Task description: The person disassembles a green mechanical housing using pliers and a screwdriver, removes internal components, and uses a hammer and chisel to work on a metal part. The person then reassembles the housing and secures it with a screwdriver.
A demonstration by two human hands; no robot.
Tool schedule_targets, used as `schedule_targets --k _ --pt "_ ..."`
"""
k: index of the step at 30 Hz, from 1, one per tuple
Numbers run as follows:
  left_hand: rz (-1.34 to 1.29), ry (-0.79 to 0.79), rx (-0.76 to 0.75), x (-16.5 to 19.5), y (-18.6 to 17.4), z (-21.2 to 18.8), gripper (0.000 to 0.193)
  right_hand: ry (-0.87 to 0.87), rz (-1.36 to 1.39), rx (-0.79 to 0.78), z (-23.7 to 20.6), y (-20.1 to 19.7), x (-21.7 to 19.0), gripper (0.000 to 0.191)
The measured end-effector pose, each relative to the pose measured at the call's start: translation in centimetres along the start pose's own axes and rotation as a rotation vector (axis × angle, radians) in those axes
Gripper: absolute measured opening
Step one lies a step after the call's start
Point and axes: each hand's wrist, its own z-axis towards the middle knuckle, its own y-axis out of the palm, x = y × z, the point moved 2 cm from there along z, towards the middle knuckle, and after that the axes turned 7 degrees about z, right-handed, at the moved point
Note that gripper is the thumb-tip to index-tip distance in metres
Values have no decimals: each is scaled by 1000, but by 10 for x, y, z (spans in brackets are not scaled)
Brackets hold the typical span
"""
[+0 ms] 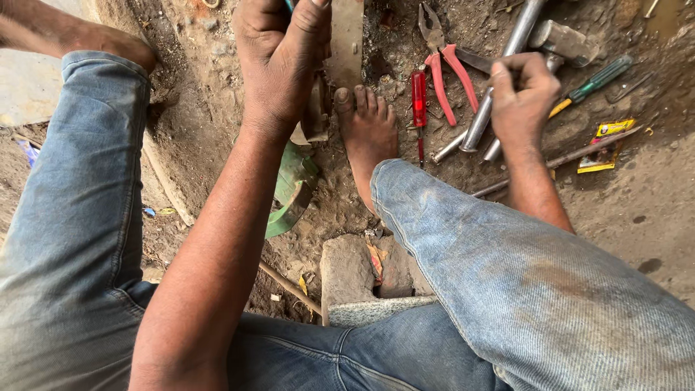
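Right hand (523, 90): closed around the upper end of a long grey steel rod (483, 108), axis running diagonally down-left, just right of the red-handled steel pliers (445, 65). Left hand (279, 61): clasped on a flat rusty metal bar (346, 40), left of the pliers. Red-handled screwdriver (419, 101): beside the pliers, untouched.

Soft even daylight, no hard shadows; sharp focus throughout; slight wide-angle stretch at edges.

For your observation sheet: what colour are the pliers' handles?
Red, on the pliers; head view.
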Motion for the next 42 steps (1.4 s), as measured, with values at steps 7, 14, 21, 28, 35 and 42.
schedule_targets --k 7,14,21,28,35,42 --pt "-75 -6 -39 -1 3 1 24 -36 -76 185 -10 -12 24 7" --pt "-24 73 -47 1 0 -1 24 91 -259 229 -20 -13 49 33" --pt "-61 51 -30 -2 -3 3 29 140 -355 161 -14 -11 43 37" --pt "-42 4 -37 -12 0 1 33 336 -458 26 -8 2 23 44" --pt "-1 103 -72 -25 1 7 26 301 -514 -17 5 5 8 50" --pt "-78 -13 -85 -28 0 0 20 291 -352 176 4 -17 24 25"
